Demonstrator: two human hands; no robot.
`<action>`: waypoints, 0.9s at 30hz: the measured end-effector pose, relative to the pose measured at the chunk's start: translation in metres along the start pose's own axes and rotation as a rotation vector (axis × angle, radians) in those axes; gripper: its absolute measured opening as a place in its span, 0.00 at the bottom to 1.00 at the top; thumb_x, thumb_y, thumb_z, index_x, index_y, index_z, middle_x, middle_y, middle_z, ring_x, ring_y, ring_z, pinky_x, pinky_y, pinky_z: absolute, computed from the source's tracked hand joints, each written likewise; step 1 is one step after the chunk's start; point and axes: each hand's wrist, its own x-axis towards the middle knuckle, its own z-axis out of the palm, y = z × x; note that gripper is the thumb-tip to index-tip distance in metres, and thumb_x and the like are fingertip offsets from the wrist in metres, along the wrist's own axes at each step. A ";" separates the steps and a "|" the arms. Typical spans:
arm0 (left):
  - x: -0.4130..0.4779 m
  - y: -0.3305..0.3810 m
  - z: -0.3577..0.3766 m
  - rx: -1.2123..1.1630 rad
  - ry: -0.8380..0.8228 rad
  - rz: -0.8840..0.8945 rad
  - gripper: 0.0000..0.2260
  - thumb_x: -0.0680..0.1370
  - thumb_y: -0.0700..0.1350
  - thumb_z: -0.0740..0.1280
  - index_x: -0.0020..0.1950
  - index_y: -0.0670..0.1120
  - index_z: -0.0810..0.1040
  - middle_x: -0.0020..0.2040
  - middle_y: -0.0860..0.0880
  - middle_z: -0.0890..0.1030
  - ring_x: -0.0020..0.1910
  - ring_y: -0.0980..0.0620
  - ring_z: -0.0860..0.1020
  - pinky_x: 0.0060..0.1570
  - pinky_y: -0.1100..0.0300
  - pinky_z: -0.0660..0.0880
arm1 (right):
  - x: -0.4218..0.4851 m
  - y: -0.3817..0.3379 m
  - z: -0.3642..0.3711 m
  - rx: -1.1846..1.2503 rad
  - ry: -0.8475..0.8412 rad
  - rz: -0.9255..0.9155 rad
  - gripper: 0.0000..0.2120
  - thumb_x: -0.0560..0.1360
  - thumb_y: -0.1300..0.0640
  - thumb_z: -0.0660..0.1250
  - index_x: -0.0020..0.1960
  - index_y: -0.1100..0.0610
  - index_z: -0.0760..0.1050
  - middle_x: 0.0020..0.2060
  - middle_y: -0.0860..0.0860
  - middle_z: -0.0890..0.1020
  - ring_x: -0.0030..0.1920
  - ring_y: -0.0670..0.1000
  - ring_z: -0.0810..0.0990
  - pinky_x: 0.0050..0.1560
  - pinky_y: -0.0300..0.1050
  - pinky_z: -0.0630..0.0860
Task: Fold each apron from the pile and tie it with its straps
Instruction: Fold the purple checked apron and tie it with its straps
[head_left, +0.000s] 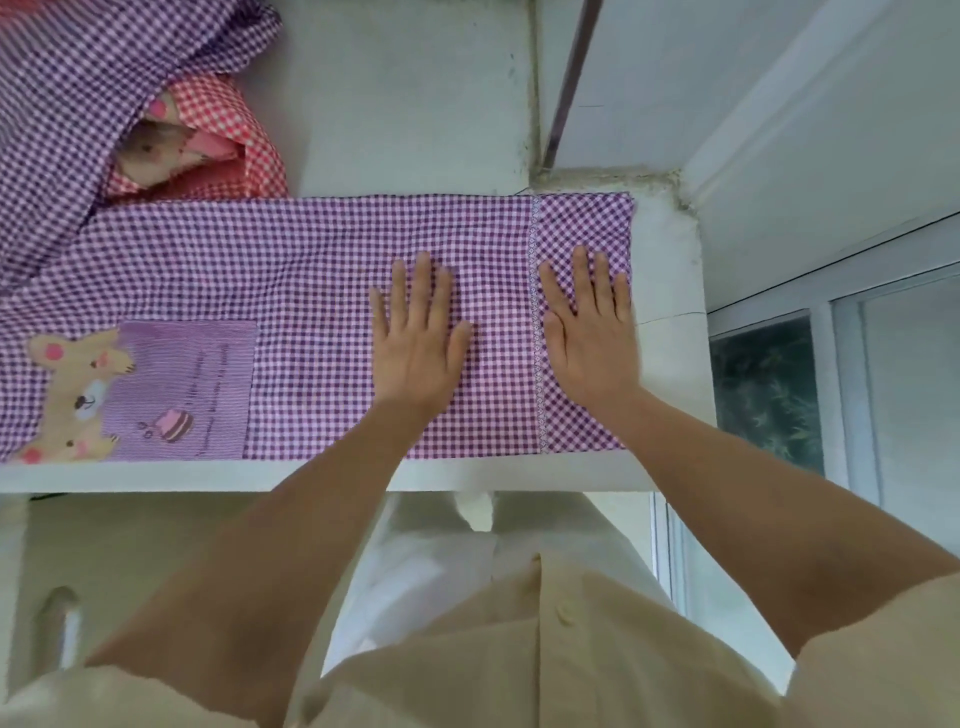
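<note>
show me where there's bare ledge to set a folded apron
The widest bare patch of ledge lies behind the spread apron, between the red checked apron and the wall. A narrow strip runs right of its hem, a thinner one along the near edge. The pile crowds the left end. The left hand and right hand lie flat on the spread apron.

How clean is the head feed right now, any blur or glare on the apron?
Head view: even soft light, no glare on the purple apron; left hand and right hand look sharp; the pile at top left is blurred; lettering on the pocket is unreadable.
</note>
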 end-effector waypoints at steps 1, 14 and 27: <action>0.002 0.025 0.004 -0.027 -0.012 0.102 0.30 0.81 0.59 0.35 0.81 0.48 0.43 0.79 0.48 0.38 0.79 0.45 0.39 0.76 0.45 0.35 | 0.001 -0.001 0.000 -0.012 -0.002 -0.002 0.27 0.83 0.47 0.40 0.81 0.50 0.43 0.80 0.56 0.45 0.79 0.57 0.42 0.77 0.59 0.48; -0.023 -0.048 0.014 0.044 -0.032 -0.066 0.28 0.81 0.59 0.42 0.80 0.53 0.41 0.81 0.49 0.42 0.79 0.47 0.39 0.76 0.40 0.41 | -0.008 0.021 -0.003 -0.029 -0.014 0.012 0.27 0.82 0.47 0.42 0.81 0.51 0.46 0.80 0.57 0.48 0.79 0.58 0.43 0.78 0.59 0.47; -0.034 -0.105 -0.009 0.039 0.011 -0.126 0.29 0.80 0.60 0.34 0.80 0.51 0.40 0.80 0.45 0.40 0.79 0.45 0.38 0.76 0.43 0.38 | -0.001 0.000 -0.013 -0.048 -0.045 0.121 0.29 0.81 0.47 0.38 0.81 0.53 0.43 0.80 0.55 0.46 0.79 0.55 0.42 0.78 0.56 0.42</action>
